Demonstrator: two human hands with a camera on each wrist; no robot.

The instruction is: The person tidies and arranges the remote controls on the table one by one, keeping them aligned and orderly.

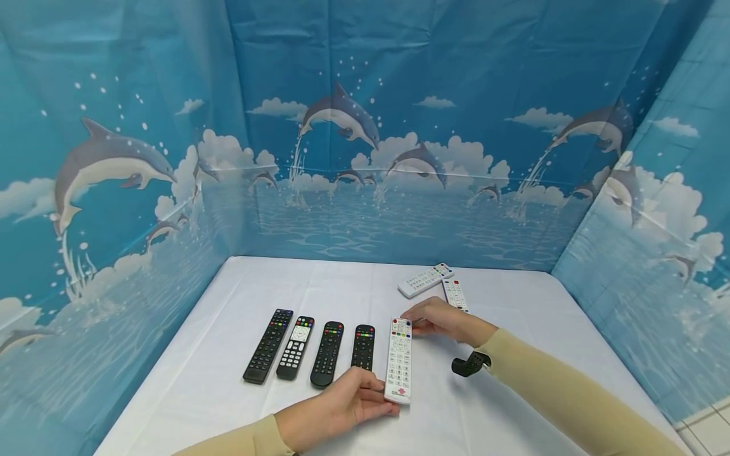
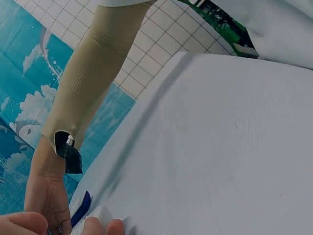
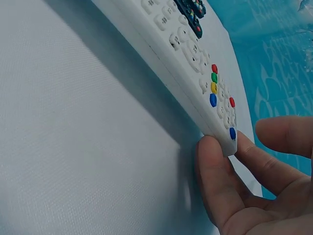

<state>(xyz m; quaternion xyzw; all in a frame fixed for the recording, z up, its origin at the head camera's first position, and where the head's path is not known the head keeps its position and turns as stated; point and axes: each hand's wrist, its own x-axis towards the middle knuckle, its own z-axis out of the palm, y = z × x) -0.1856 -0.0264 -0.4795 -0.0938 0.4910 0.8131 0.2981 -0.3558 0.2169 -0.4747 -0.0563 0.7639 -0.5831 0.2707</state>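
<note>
Red logo on white remote, btm end; tiny txt illeg.

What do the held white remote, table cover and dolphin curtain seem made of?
Remote: likely hard plastic, smooth satin, with a seam along its side. Cover: probably woven cloth, matte, with visible weave. Curtain: perhaps polyester or plastic sheeting, slightly shiny, creased.

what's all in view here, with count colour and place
held white remote: 1, white, lower middle of head view
dark remotes: 4, black, row left of that
other white remotes: 2, white, far side
tabletop: 1, white, beneath remotes
dolphin-print hangings: count unclear, blue, on three sides
tiles: several, pale, lower right
unclear object: 1, green and black, top, left wrist view
sleeves: 2, beige, both arms
band: 1, black, right cuff
left hand: 1, bare, remote's near end
right hand: 1, bare, remote's far end
</note>
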